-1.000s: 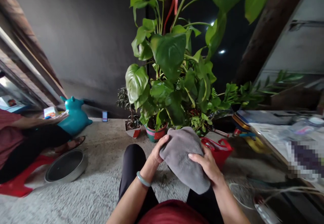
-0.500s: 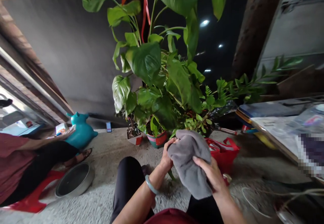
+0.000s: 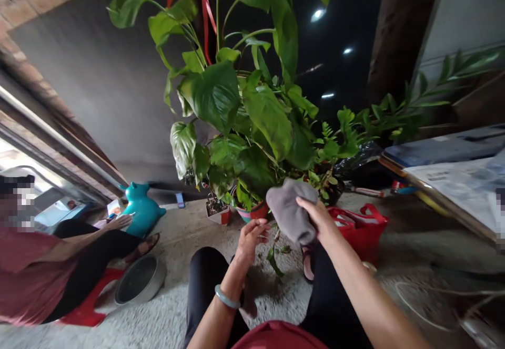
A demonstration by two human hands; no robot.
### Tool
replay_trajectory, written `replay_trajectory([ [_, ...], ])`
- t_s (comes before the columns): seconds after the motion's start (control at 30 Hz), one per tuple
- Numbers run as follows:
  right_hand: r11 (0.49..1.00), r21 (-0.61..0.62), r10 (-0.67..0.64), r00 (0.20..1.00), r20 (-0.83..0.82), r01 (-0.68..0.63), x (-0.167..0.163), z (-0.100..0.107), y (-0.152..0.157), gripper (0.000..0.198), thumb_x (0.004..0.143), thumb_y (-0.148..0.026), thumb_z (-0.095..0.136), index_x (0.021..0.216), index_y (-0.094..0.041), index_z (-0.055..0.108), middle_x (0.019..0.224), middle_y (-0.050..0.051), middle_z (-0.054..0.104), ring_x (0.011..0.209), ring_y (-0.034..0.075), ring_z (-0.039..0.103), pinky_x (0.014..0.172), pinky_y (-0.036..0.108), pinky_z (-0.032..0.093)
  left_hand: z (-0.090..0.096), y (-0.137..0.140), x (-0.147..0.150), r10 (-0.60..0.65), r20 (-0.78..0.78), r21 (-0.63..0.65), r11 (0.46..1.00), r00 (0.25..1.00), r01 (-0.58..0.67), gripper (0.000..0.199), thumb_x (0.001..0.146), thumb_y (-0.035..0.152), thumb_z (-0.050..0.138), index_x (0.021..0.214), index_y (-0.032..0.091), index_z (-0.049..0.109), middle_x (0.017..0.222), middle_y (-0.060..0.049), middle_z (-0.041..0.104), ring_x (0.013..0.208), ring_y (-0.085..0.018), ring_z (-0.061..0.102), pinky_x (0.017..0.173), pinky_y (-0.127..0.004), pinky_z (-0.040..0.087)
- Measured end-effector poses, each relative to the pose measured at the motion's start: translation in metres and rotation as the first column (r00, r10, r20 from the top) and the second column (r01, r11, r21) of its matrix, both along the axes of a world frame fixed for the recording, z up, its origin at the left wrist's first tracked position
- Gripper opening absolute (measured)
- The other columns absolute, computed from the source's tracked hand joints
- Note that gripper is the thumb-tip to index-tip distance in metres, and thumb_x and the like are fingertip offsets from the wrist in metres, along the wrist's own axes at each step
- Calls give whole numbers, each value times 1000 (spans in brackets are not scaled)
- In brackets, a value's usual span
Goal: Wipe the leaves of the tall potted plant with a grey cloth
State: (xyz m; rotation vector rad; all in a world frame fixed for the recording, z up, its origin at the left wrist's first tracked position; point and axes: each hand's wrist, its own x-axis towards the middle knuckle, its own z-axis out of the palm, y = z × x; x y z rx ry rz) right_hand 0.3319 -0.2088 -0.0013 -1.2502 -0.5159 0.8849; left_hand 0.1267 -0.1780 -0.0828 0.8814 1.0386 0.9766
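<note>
A grey cloth [image 3: 294,215] hangs bunched in my right hand [image 3: 317,217], which is closed on it with the thumb on top. My left hand [image 3: 251,239], a pale bangle [image 3: 228,297] on its wrist, is just left of the cloth and apart from it. Its fingers are loosely curled and spread, with nothing visible in them. Right in front stands a large leafy plant [image 3: 216,96] whose lower leaves hang over a red and green pot [image 3: 252,212]. A drooping sprig [image 3: 273,262] shows below the cloth, between my knees.
A red bag [image 3: 365,233] stands to the right, near a cluttered table [image 3: 461,181]. On the left, a seated person [image 3: 31,270] rests a hand by a teal animal-shaped toy [image 3: 142,209]. A grey basin [image 3: 141,280], a small planter [image 3: 219,211] and a phone [image 3: 180,200] are on the floor.
My left hand has let go of the cloth and drawn slightly left and down. The right hand has carried the cloth up and forward, towards the plant. The view has shifted a little.
</note>
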Motion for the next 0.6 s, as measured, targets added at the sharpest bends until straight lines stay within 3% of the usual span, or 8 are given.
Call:
replay_trajectory([
  [0.07, 1000, 10, -14, 998, 54, 13, 6, 7, -22, 41, 63, -45, 85, 90, -16, 75, 96, 15, 81, 96, 36, 76, 91, 52, 62, -3, 6, -4, 65, -3, -23, 998, 998, -65, 57, 48, 51, 99, 86, 16, 75, 80, -7, 76, 63, -12, 63, 59, -25, 50],
  [0.13, 988, 72, -149, 973, 176, 138, 24, 31, -25, 49, 69, -47, 83, 106, -17, 73, 117, 17, 78, 117, 37, 71, 108, 53, 53, -6, 7, -1, 80, 4, -32, 996, 997, -79, 55, 48, 49, 99, 85, 16, 75, 81, -6, 76, 63, -12, 63, 60, -25, 50],
  [0.2, 947, 159, -320, 853, 412, 279, 41, 53, -11, 51, 76, -43, 77, 119, -17, 69, 133, 19, 71, 132, 37, 62, 117, 52, 45, -9, 4, 6, 22, 5, -31, 999, 1000, -21, 54, 49, 49, 98, 85, 16, 75, 80, -7, 76, 64, -13, 63, 60, -25, 50],
  [0.27, 951, 139, -296, 689, 662, 275, 44, 58, 10, 48, 83, -37, 68, 126, -14, 65, 140, 24, 65, 137, 39, 57, 119, 56, 41, -14, -1, 11, -72, -17, -25, 997, 997, 71, 52, 51, 50, 97, 84, 16, 75, 80, -8, 76, 64, -14, 64, 60, -26, 50],
  [0.37, 989, -126, 50, 632, 773, 76, 20, 23, 14, 38, 83, -30, 62, 116, -13, 68, 125, 25, 71, 121, 41, 68, 109, 59, 49, -29, -2, 10, -91, -88, 15, 996, 992, 93, 48, 54, 50, 94, 83, 16, 75, 79, -8, 76, 64, -15, 63, 59, -26, 49],
  [0.47, 961, -250, 264, 665, 699, -118, -2, -36, -32, 23, 75, -31, 67, 95, -22, 73, 90, 12, 80, 89, 35, 77, 86, 48, 63, -48, 12, 3, 52, -190, 140, 990, 980, -25, 42, 60, 50, 89, 83, 18, 76, 79, -7, 74, 67, -17, 62, 60, -28, 49],
  [0.53, 943, -220, 331, 763, 555, -248, 8, -66, -76, 26, 81, -41, 65, 99, -28, 76, 96, 8, 83, 100, 33, 79, 89, 44, 64, -58, 29, 5, 150, -245, 272, 959, 958, -80, 36, 65, 48, 85, 85, 19, 76, 85, -8, 75, 77, -21, 66, 70, -31, 53],
  [0.6, 949, -251, 280, 874, 397, -190, 42, -78, -112, 33, 76, -50, 72, 100, -29, 78, 97, 8, 84, 101, 36, 79, 90, 46, 64, -62, 51, 17, 192, -258, 388, 918, 947, -80, 34, 70, 45, 84, 93, 21, 76, 99, -10, 77, 95, -25, 69, 88, -38, 56],
])
